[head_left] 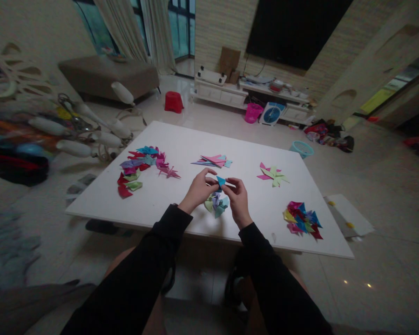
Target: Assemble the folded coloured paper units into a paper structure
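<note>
Between my two hands, just above the white table [181, 214], is a small blue folded paper piece [220, 180]. My left hand [199, 187] pinches its left side, and my right hand [238, 197] grips its right side with thumb and fingers. Below the hands lies a little heap of green, purple and pale blue folded papers [217, 204]. Beyond them is a stack of pink and blue pointed folded papers [213, 161]. The exact fold of the blue piece is too small to make out.
At the table's left lies a curved pile of colourful folded papers [136, 165] with a pink paper crane [169, 172]. Green and pink strips [273, 175] lie right, near a mixed pile [303, 220]. A red stool [173, 102] and blue basket [302, 149] stand on the floor.
</note>
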Motion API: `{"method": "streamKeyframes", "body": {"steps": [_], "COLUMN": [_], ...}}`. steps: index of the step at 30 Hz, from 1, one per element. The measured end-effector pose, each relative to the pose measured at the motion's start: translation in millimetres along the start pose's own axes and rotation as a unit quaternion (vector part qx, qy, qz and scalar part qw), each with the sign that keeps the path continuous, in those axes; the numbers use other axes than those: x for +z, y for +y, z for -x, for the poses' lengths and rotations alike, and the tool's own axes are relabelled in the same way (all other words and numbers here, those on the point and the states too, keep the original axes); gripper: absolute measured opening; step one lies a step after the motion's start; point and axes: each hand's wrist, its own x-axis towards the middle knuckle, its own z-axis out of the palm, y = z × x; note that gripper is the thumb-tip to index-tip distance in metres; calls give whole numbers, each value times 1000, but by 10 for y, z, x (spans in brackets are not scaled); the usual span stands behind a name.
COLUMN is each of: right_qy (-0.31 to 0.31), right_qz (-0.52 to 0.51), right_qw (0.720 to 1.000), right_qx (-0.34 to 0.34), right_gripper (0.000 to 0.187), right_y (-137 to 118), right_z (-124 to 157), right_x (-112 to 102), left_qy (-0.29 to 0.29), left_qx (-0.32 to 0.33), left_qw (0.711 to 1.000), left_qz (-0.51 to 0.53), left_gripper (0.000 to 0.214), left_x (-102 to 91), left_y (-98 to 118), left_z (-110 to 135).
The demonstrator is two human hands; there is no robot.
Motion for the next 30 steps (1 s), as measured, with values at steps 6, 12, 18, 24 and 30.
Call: {"method": "streamKeyframes", "body": {"steps": [6,12,18,24,30], "right_qy": [-25,-9,15,30,17], "right_qz": [24,31,22,3,71], "right_qw": [999,999,1000,1000,997], "right_qx": [39,24,13,1,-30], "right_gripper": [44,28,26,29,30], "right_y": [50,148,120,112,115], "right_z": [24,3,-18,-47,-43], "right_x": [1,-2,-29,-32,-80], "left_qy": [0,-9,33,-33,-10], "left_qx": [52,57,27,-158,-134], "left_qw": [992,991,994,977,981], "left_qz": [-115,-125,-97,142,140], "left_gripper": [39,38,38,31,20], "left_x": [-1,7,-15,69,114], "left_y": [28,39,42,-11,-54], "left_z": [66,65,18,37,3]}}
